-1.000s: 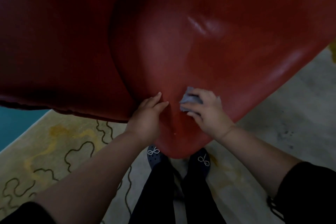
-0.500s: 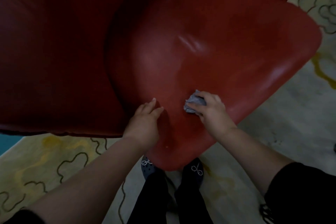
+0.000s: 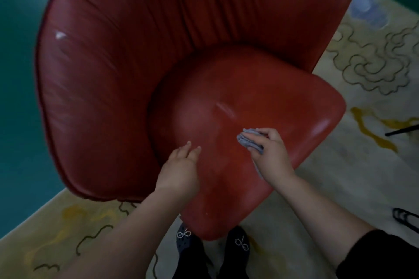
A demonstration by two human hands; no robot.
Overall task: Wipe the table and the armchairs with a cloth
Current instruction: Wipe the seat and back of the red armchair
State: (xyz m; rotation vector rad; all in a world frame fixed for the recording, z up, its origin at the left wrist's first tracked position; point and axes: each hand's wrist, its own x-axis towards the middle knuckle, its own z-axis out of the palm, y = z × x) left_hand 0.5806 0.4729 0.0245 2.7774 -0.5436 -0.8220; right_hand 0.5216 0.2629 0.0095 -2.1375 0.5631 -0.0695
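grey cloth (image 3: 249, 138) sits gripped under my right hand (image 3: 273, 154) on the armchair (image 3: 260, 102) seat; unwiped backrest lies ahead; left hand (image 3: 180, 171) rests flat, fingers relaxed.

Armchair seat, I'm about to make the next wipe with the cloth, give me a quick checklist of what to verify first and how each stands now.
1. Cloth in hand: ok, the right hand grips the bunched grey cloth.
2. Cloth on the surface: ok, it appears to rest on the red seat cushion.
3. Left hand out of the wiping path: ok, it rests flat on the seat, apart from the cloth.
4. Seat free of objects: ok, nothing lies on it.
5. Dirt left on the seat: cannot tell, the picture is dim and glossy.
6. Backrest wiped: cannot tell.
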